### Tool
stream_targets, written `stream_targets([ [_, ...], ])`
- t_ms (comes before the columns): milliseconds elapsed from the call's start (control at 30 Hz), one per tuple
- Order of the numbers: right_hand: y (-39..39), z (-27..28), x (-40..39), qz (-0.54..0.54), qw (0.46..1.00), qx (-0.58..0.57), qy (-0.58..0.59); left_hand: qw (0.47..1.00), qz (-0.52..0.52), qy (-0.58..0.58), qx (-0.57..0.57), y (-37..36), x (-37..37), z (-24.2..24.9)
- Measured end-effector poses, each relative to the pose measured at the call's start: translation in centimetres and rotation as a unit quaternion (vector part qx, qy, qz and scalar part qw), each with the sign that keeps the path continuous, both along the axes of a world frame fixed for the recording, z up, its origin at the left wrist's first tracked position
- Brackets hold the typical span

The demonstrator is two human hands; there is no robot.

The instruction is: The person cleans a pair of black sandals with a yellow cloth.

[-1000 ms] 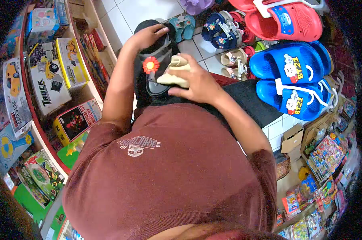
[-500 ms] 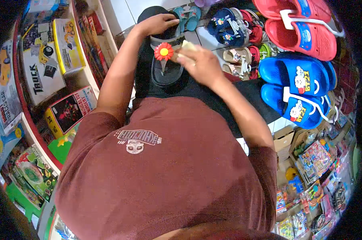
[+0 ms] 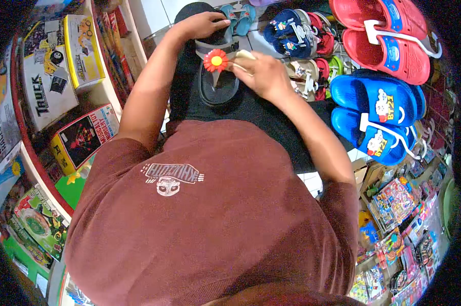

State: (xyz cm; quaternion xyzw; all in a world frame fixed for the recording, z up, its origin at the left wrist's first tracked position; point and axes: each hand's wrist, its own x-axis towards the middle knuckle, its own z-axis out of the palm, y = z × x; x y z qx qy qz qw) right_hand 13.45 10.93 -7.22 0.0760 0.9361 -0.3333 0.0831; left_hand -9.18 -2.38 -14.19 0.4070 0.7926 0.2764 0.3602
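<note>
White tiled floor (image 3: 161, 11), toy shelves at left. Left hand (image 3: 204, 24) clasps the far end of a grey flip-flop sandal with red flower (image 3: 217, 76), lying on a black-clad lap. Right hand (image 3: 265, 76) pinches a pale folded cloth (image 3: 244, 55) beside the flower. Blue "BY21" slides (image 3: 378, 115) and red clogs (image 3: 388, 38) hang right. Box (image 3: 49, 84) reads "TRUCK".

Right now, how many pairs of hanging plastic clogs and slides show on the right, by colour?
Red clogs: 1 pair
Blue slides: 1 pair
Total: 2 pairs
</note>
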Motion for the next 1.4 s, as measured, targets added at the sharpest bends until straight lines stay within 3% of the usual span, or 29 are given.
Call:
stream_targets([
  [100, -3.2, 2.7, 1.4, 0.109, 0.982, -0.11, 0.106, 0.999, -0.005, 0.032, -0.036, 0.5, 0.4, 0.3],
  [167, -1.7, 3.0, 0.2, 0.097, 0.993, -0.074, -0.001, 0.999, -0.016, 0.015, -0.025, 0.4, -0.1, -0.3],
  [233, -0.7, 1.8, -0.7, 0.017, 0.999, -0.018, 0.04, 0.999, -0.033, 0.0, -0.022, 0.6, -0.1, -0.6],
  [267, -1.9, 1.3, -0.3, 0.003, 1.0, 0.016, 0.0, 0.998, -0.047, -0.003, -0.028, 0.7, -0.3, -0.8],
  [300, -2.9, 2.0, 0.4, 0.047, 0.998, -0.036, 0.003, 0.998, -0.061, -0.004, -0.035, 0.7, -0.6, -0.6],
  [367, -3.3, 2.3, 1.3, 0.104, 0.984, -0.086, 0.113, 0.999, -0.033, 0.006, -0.032, 0.7, -0.2, -0.3],
  [400, -1.6, 4.1, 0.0, 0.086, 0.994, -0.036, -0.049, 0.999, -0.024, 0.008, -0.03, 0.5, -0.3, -0.7],
  [433, -0.3, 2.5, -0.6, 0.045, 0.998, 0.002, 0.034, 0.999, -0.017, 0.011, -0.027, 0.5, -0.3, -1.0],
  [500, 2.3, 2.1, -0.5, -0.019, 0.998, 0.041, 0.047, 0.998, -0.004, 0.017, -0.059, 0.8, -0.5, -0.7],
  [533, 2.6, 1.7, -0.7, -0.07, 0.992, -0.052, 0.091, 0.997, 0.005, 0.021, -0.075, 0.9, -0.6, -0.2],
  [567, 2.9, 2.0, -0.5, -0.113, 0.984, -0.139, 0.009, 0.986, 0.048, 0.07, -0.146, 1.1, 0.0, 0.2],
  [600, 2.7, 1.7, -0.1, -0.184, 0.933, -0.306, -0.045, 0.98, 0.103, 0.104, -0.135, 0.7, 1.2, 1.2],
  [633, 2.6, 0.7, 0.4, -0.248, 0.847, -0.461, -0.094, 0.971, 0.156, 0.138, -0.121, 0.6, 2.3, 2.2],
  [667, 2.5, -0.1, 1.2, -0.298, 0.774, -0.554, -0.075, 0.965, 0.154, 0.15, -0.153, 0.5, 2.7, 3.1],
  [700, 2.9, -0.6, 1.9, -0.34, 0.653, -0.667, -0.118, 0.957, 0.152, 0.161, -0.185, 0.2, 2.8, 4.0],
  [767, 3.8, -1.7, 2.5, -0.348, 0.512, -0.762, -0.189, 0.945, 0.143, 0.178, -0.235, -0.6, 2.8, 6.4],
  [833, 4.8, -2.2, 2.6, -0.256, 0.477, -0.818, -0.196, 0.931, 0.139, 0.202, -0.269, -1.8, 2.1, 7.4],
  [867, 4.5, -2.0, 2.2, -0.288, 0.476, -0.811, -0.184, 0.927, 0.086, 0.216, -0.294, -2.6, 1.6, 7.3],
  [933, 4.1, -3.5, 1.8, -0.248, 0.449, -0.84, -0.177, 0.909, -0.016, 0.243, -0.338, -3.4, 0.8, 7.9],
  [1033, 3.3, -3.6, 1.3, -0.228, 0.446, -0.847, -0.178, 0.946, 0.013, 0.31, -0.09, -3.5, 2.8, 9.4],
  [1100, 2.9, -3.7, 1.4, -0.228, 0.459, -0.842, -0.171, 0.989, -0.025, 0.147, 0.003, -3.0, 3.0, 9.8],
  [1167, 3.1, -4.1, 1.4, -0.203, 0.439, -0.859, -0.166, 0.994, -0.1, -0.014, 0.049, -3.3, 4.4, 11.4],
  [1233, 3.5, -4.1, 1.3, -0.202, 0.429, -0.866, -0.16, 0.976, -0.211, 0.032, -0.041, -3.6, 4.3, 12.8],
  [1367, 5.1, -2.4, 1.4, -0.252, 0.501, -0.818, -0.128, 0.992, -0.087, 0.035, -0.081, -3.3, 5.9, 12.9],
  [1400, 5.0, -1.8, 1.3, -0.314, 0.532, -0.78, -0.1, 0.996, -0.034, 0.042, -0.067, -3.0, 6.3, 12.7],
])
